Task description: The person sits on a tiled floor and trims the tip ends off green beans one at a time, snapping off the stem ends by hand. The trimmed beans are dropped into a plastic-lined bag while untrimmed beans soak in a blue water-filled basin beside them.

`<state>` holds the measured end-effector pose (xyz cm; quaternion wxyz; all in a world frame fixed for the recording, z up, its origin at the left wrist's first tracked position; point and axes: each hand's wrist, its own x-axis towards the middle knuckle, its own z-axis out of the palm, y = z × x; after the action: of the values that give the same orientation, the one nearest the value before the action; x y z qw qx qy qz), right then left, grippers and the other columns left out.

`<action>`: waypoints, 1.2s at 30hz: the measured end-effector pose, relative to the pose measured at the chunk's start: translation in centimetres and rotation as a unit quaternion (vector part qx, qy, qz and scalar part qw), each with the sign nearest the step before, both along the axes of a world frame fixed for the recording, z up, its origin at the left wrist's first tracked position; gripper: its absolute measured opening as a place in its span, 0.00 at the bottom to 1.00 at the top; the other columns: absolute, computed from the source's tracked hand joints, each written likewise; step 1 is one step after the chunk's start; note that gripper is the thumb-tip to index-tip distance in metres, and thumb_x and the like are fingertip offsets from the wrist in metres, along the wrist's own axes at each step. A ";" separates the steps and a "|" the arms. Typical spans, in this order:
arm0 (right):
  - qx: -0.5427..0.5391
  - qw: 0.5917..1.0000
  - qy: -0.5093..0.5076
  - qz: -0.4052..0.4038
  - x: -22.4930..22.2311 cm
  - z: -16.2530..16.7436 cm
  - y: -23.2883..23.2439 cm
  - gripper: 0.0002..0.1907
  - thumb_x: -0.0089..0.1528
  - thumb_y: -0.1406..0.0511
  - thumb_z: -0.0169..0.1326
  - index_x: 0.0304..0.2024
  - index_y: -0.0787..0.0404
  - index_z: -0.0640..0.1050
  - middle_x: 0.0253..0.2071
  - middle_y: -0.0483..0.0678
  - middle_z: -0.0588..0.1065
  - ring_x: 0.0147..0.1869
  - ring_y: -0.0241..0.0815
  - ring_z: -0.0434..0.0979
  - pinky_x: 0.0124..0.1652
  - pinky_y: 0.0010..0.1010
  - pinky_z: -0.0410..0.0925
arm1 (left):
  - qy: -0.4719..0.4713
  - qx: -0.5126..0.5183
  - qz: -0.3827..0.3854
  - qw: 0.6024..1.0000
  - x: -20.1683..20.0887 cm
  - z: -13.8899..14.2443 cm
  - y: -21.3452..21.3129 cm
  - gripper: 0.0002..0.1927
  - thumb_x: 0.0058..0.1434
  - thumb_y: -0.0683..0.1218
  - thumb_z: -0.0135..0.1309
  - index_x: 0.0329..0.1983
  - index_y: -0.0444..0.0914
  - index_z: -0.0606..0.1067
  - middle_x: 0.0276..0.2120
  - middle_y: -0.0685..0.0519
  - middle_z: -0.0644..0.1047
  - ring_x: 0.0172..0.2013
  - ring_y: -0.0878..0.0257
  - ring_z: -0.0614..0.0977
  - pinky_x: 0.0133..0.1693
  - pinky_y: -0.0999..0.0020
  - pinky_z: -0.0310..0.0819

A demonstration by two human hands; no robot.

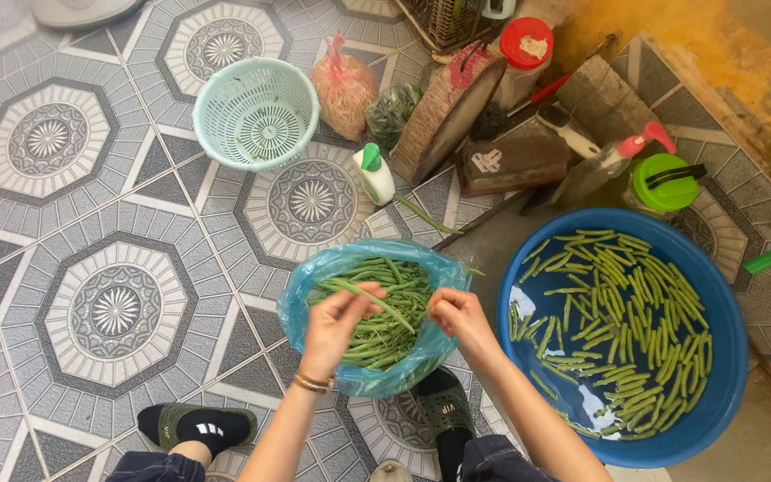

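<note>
- Blue plastic bag [314, 277]: lies open on the patterned tile floor [91, 223], full of long green beans [385, 335]; taken as the landmark for the entries below.
- Left hand [336, 319]: over the bag's left half, fingers pinched on one long bean [369, 295] that slants across the bag's mouth; gold bracelet [312, 384] at the wrist.
- Right hand [459, 314]: over the bag's right edge, fingers curled inward; whether it grips anything cannot be told.
- Blue basin [716, 393]: just right of the bag, holding water and many short cut bean pieces [635, 312].
- Pale green colander [256, 113]: beyond the bag, to its upper left, well apart.
- White squeeze bottle with green cap [374, 174]: beyond the bag, lying near its far rim.
- Wooden chopping block [448, 112]: beyond the bag, upper right, tilted on edge.
- Feet in black socks and sandals [198, 427]: on the near side of the bag.
</note>
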<state>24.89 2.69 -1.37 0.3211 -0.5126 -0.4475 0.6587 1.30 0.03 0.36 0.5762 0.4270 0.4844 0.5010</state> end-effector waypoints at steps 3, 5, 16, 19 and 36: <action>0.019 0.998 -0.036 0.048 -0.2 0.3 0.1 0.12 0.65 0.63 0.58 0.32 0.68 0.79 0.26 0.44 0.73 0.28 0.31 0.68 0.29 0.24 0.62 | -0.031 -0.026 0.035 0.999 -2.0 -0.4 0.5 0.16 0.70 0.45 0.51 0.57 0.33 0.78 0.47 0.49 0.84 0.40 0.68 0.83 0.46 0.72 0.80; 0.045 0.994 -0.014 0.095 -0.9 0.7 0.0 0.10 0.61 0.63 0.58 0.39 0.64 0.83 0.31 0.42 0.77 0.29 0.30 0.72 0.32 0.23 0.67 | -0.045 -0.028 0.053 0.997 -2.6 -0.5 0.5 0.17 0.71 0.46 0.50 0.57 0.33 0.78 0.48 0.49 0.84 0.40 0.69 0.82 0.46 0.72 0.78; 0.028 0.993 0.108 0.047 -2.0 0.2 -0.4 0.10 0.62 0.68 0.57 0.39 0.70 0.84 0.31 0.47 0.78 0.29 0.33 0.71 0.30 0.27 0.65 | -0.126 -0.050 0.074 0.988 -1.6 -2.8 -0.2 0.11 0.66 0.43 0.56 0.50 0.37 0.76 0.47 0.46 0.83 0.41 0.66 0.83 0.46 0.70 0.80; 0.034 0.975 0.217 0.034 -1.2 -0.1 -0.6 0.09 0.63 0.69 0.58 0.39 0.71 0.83 0.36 0.48 0.77 0.31 0.33 0.70 0.31 0.26 0.62 | -0.101 -0.049 0.042 0.993 -2.0 -3.7 -0.4 0.09 0.64 0.40 0.62 0.46 0.34 0.76 0.44 0.46 0.83 0.41 0.64 0.84 0.46 0.68 0.80; 0.127 0.990 -0.027 0.055 -0.5 -0.2 -0.5 0.05 0.59 0.69 0.61 0.34 0.68 0.83 0.33 0.46 0.76 0.35 0.33 0.74 0.36 0.26 0.66 | -0.066 -0.124 -0.007 0.990 -0.5 -2.7 -0.8 0.14 0.63 0.45 0.57 0.50 0.34 0.81 0.40 0.50 0.86 0.40 0.66 0.87 0.44 0.71 0.82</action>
<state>24.43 2.24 -1.58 0.3346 -0.4601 -0.5633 0.5992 0.84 -0.78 -2.36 0.6588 0.3213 0.5006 0.4606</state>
